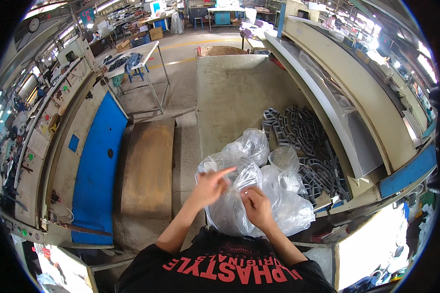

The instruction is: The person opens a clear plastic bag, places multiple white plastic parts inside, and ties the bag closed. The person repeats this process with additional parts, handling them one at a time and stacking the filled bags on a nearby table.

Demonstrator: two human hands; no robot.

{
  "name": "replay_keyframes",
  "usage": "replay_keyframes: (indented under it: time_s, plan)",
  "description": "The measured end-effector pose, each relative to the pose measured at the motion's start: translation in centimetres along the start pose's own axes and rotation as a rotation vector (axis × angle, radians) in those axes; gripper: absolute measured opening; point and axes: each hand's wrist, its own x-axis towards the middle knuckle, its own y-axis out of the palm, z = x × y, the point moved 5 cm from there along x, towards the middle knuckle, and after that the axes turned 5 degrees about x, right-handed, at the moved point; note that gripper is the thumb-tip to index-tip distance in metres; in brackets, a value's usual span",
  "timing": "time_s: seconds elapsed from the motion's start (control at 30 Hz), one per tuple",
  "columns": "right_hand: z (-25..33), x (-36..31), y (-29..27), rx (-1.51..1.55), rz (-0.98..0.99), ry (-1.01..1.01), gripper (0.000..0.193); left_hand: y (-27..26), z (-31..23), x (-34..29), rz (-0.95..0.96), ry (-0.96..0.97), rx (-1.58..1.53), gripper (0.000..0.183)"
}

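Several filled clear plastic bags (288, 207) lie bunched on the near end of a long table, right in front of me. My left hand (212, 186) is over the left bag (225, 215), its index finger stretched out to the right and the other fingers loosely bent. No object shows in it. Close beside it, my right hand (257, 207) has its thumb and fingers pinched together at the gathered plastic of that bag. What the bags contain is hard to make out through the film. Past them lies a pile of dark grey, curved, ladder-like strips (298, 129).
The long greenish-grey table (230, 88) runs away from me. Along its right side stands a large cream machine with a sloping metal panel (322, 93). To my left are a brown board (146, 168) and a blue-panelled machine (95, 180). A small table (137, 56) with dark cloth stands farther off.
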Motion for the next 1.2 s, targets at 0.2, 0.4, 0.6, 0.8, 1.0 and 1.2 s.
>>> replay_keyframes:
  time_s: [0.2,0.4,0.6,0.8,1.0,1.2]
  plan:
    - [2.0,2.2,1.5,-0.182,-0.087,-0.207,0.014,3.0,-1.2,-3.3,0.047,0.018,-0.207,0.015]
    - [0.1,1.3,3.0,-0.012,-0.055,-0.134,0.026,4.1,2.0,-3.5,-0.072,-0.203,-1.129,0.027]
    - [-1.3,1.6,3.0,-0.131,-0.089,-0.167,0.014,4.0,-0.7,-3.7,-0.309,-0.125,-0.693,0.04]
    - [-2.3,1.0,3.7,-0.059,-0.115,-0.137,0.011,2.4,-4.2,-4.1,-0.574,0.052,-0.139,0.047]
    - [-3.5,0.9,4.5,-0.153,-0.054,-0.116,0.01,1.6,-4.5,-3.0,-0.292,0.326,0.216,0.058]
    - [-6.9,1.6,5.3,0.32,-0.134,0.244,0.03,0.9,-1.7,-2.5,-0.176,0.158,-0.224,0.051]
